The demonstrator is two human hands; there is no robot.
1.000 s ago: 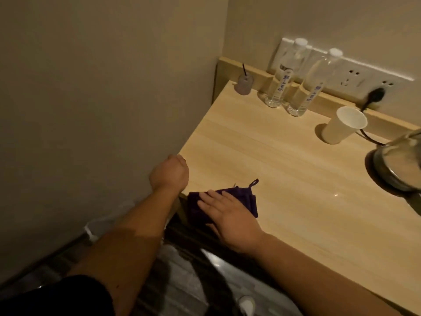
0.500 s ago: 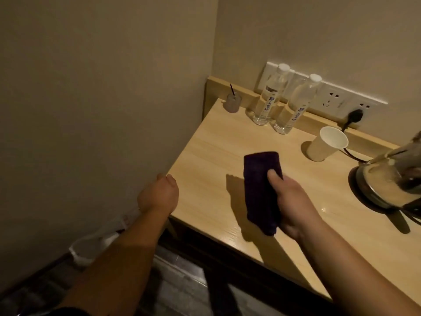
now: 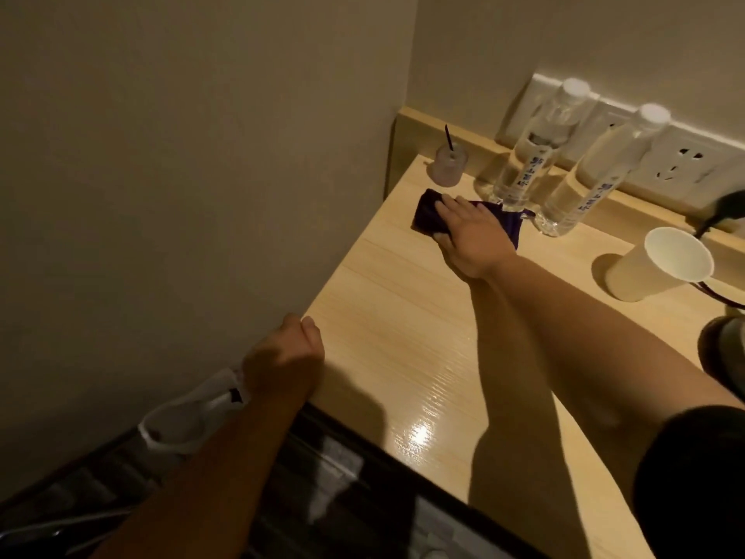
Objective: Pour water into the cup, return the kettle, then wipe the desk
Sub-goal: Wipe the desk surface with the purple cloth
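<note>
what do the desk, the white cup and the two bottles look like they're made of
Desk: pale wood-grain top, probably laminate; straight printed-looking grain and a glossy glare patch near the front edge.
Cup: likely paper; matte, opaque white, thin rim.
Bottles: clear plastic, it seems; see-through walls, white screw caps, printed labels. Glass can't be ruled out.

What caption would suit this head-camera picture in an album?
Right hand presses a purple cloth flat on the desk beside two water bottles.
</note>
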